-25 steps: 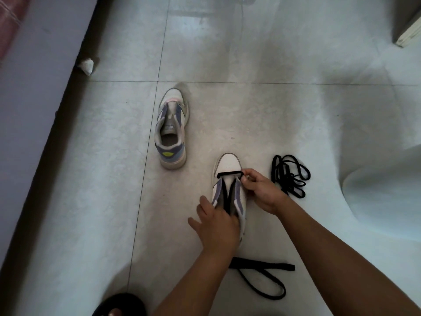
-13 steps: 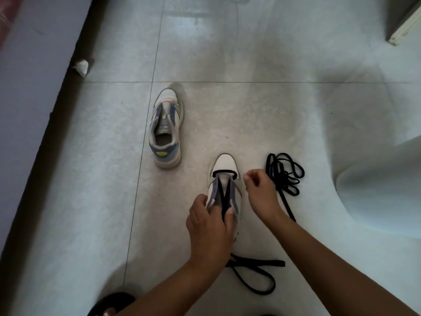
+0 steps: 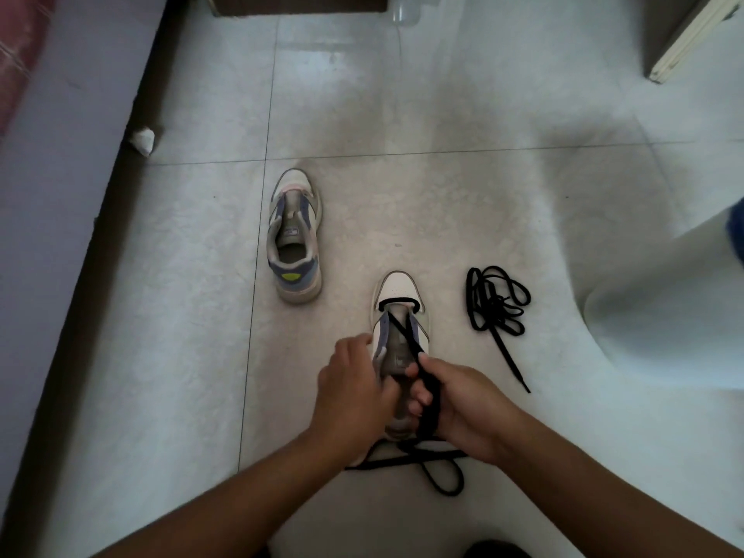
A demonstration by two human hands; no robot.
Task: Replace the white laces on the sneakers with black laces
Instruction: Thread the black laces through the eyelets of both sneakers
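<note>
A white and purple sneaker (image 3: 396, 294) stands on the floor in front of me, toe pointing away. A black lace (image 3: 398, 303) crosses its lowest eyelets and runs back down the tongue. My right hand (image 3: 459, 408) grips both strands of this lace just above the shoe's opening. My left hand (image 3: 354, 390) holds the sneaker's left side near the collar. The lace's loose ends (image 3: 439, 469) lie on the floor behind the heel. A second sneaker (image 3: 294, 235) with no lace stands further away on the left. A spare black lace (image 3: 497, 304) lies bunched to the right.
The floor is pale tile (image 3: 483, 175). A grey wall with a dark skirting (image 3: 120, 163) runs along the left, with a crumpled white scrap (image 3: 143, 139) at its foot. A pale rounded object (image 3: 664, 308) sits at the right. A cabinet corner (image 3: 680, 46) shows top right.
My right hand moved from the shoe's right eyelet side back over the tongue and now grips the lace strands. My left hand stays on the shoe's left side.
</note>
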